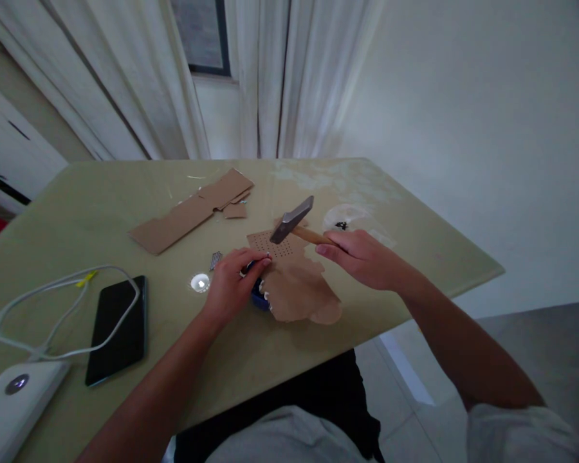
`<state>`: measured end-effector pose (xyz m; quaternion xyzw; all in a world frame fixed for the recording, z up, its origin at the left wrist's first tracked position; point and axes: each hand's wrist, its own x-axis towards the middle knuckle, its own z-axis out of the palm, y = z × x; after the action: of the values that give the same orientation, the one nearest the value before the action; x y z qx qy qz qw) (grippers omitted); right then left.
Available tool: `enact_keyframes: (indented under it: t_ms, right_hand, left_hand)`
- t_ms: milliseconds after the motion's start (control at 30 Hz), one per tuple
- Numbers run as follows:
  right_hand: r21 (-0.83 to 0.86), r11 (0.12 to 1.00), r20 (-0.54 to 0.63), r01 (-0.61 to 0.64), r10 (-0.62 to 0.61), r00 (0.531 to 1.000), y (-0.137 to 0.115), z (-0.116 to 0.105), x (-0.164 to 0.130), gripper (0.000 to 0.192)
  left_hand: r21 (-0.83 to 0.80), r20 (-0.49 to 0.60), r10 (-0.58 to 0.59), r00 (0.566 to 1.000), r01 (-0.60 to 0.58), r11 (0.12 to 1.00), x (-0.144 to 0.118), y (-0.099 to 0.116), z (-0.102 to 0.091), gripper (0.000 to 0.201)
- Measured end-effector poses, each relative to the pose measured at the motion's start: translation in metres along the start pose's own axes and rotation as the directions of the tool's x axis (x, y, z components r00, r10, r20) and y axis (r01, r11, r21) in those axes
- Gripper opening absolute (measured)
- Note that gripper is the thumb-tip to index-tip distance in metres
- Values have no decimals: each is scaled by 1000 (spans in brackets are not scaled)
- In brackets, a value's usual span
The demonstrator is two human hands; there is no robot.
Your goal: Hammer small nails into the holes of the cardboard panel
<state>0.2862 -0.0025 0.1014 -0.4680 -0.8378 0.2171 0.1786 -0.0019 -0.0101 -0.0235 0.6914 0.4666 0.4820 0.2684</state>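
Observation:
My right hand (361, 257) is wrapped round the wooden handle of a hammer (292, 218), its metal head raised above a torn piece of brown cardboard (299, 289). Rows of small dark holes cover the cardboard's upper left part. At the left edge of those holes, my left hand (234, 280) pinches with thumb and finger; what lies between the fingertips is too small to make out. Under the cardboard and beside the left hand, part of a dark blue round object (260, 299) shows. Several thin metal nails (215, 260) lie together left of that hand.
Longer cardboard strips (193, 215) lie toward the back of the table (390, 199). A small shiny disc (200, 283) is near the left hand. Further left are a phone (118, 328), a white cable (62, 354) and a white power bank (24, 405). Small black bits (341, 226) lie at right.

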Motion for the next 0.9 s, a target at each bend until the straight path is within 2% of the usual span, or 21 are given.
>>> enact_keyframes:
  t_ms: [133, 367, 600, 767, 900]
  right_hand:
    - [-73, 997, 43, -21, 24, 999, -15, -10, -2, 56]
    - [-81, 997, 118, -6, 16, 993, -19, -7, 8, 54]
    - [-115, 993, 51, 14, -9, 999, -27, -14, 9, 55]
    - [-150, 988, 138, -38, 59, 989, -30, -8, 11, 48]
    - [-103, 995, 60, -3, 9, 998, -29, -13, 10, 54]
  left_hand:
    - [-7, 2, 4, 1000, -4, 1000, 1, 0, 1, 19]
    - [-9, 7, 13, 1000, -13, 1000, 3, 2, -1, 20]
    - [-25, 11, 13, 1000, -13, 1000, 4, 1, 0, 21]
    - [-25, 1, 21, 1000, -21, 999, 4, 0, 1, 21]
    - [-27, 5, 12, 1000, -12, 1000, 4, -1, 1, 21]
